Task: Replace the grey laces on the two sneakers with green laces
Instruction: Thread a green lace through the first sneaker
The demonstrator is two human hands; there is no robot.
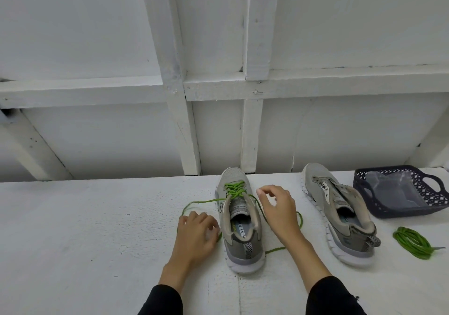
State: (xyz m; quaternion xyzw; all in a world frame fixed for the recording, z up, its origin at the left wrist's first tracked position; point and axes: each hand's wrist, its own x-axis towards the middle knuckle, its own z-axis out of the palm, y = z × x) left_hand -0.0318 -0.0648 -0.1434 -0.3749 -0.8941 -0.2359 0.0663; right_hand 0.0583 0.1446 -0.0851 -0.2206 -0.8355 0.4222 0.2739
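Hands either side of one grey sneaker point(239, 220) on the white worktop point(97, 229). Left hand point(198, 232) palm down, fingers curled loosely over a loose end of the green lace point(234, 189); actual grip impossible to tell. Right hand point(277, 208) raised just beside the shoe's collar, fingers spread and bent, holding nothing visible. Lace threaded through the upper eyelets, ends trailing out under both hands. Further right of the right hand, second sneaker point(340, 215) without laces, tongue pulled up. Beyond it, dark basket point(364, 188). Nearer, coiled spare green lace point(413, 243).
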